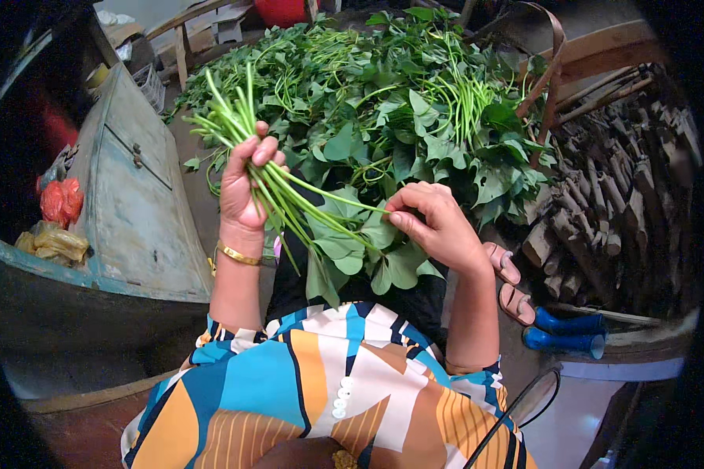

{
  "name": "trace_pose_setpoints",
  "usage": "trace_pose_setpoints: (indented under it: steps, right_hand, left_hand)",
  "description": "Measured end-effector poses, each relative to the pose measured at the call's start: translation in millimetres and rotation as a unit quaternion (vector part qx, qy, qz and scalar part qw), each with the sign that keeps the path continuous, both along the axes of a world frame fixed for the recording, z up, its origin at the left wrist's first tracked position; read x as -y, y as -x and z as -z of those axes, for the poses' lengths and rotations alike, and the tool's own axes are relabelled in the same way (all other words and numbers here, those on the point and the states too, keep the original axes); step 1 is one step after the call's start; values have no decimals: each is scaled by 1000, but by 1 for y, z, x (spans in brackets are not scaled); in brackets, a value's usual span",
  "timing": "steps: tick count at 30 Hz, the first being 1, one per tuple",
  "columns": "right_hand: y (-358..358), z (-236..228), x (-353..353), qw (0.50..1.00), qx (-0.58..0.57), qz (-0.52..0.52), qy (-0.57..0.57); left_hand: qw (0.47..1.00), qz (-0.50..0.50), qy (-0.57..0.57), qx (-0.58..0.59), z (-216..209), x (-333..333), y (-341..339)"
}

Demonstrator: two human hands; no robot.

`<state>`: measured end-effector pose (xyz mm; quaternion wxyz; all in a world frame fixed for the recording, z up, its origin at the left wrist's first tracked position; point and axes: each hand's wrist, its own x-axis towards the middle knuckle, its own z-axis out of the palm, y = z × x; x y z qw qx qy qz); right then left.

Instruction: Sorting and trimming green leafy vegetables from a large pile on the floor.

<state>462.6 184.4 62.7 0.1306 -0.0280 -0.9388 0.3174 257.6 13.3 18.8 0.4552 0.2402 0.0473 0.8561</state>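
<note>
My left hand (249,181) is wrapped round a bunch of leafy green stems (289,205), the cut ends pointing up and away, the leaves hanging down toward my lap. With thumb and forefinger, my right hand (434,223) pinches one thin stem (332,197) of that bunch, drawn out to the right. Lobed leaves (395,262) droop just below the right fingers. Beyond both hands lies a big heap of the same leafy greens (352,117), with a cluster of pale stems (461,105) on its right side.
On the left stands a worn grey-green chest (145,187), with red and yellow plastic bags (61,202) beside it. Stacked firewood (610,195) fills the right. Pink sandals (516,303) and blue boots (563,332) rest on the floor near my right arm. A wooden bench frame (602,55) rises behind the firewood.
</note>
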Motion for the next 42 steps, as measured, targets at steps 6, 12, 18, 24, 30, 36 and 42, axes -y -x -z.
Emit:
trace_pose_setpoints:
  steps: [6,12,18,24,30,36,42]
  right_hand:
    - [0,3,7,991,-117,18,-63]
    - [8,15,7,953,-212,216,-22]
    - [16,22,-1,788,-205,149,561]
    - [-3,14,-24,711,-264,55,649]
    - [18,-7,51,961,-261,85,-3]
    - [38,10,60,934,-272,152,-177]
    - [40,18,61,922,-274,166,-219]
  left_hand:
    - [999,-5,-41,-21,-11,3,0]
    - [993,-63,32,-91,-17,-3,-12]
    - [966,-183,156,-95,-26,-14,-30]
    - [951,-285,120,-23,-23,2,-6]
    - [895,-420,148,-12,-35,0,-25]
    - [874,-459,162,-11,-46,-2,-48]
    - [846,-500,178,-46,-45,-9,-60]
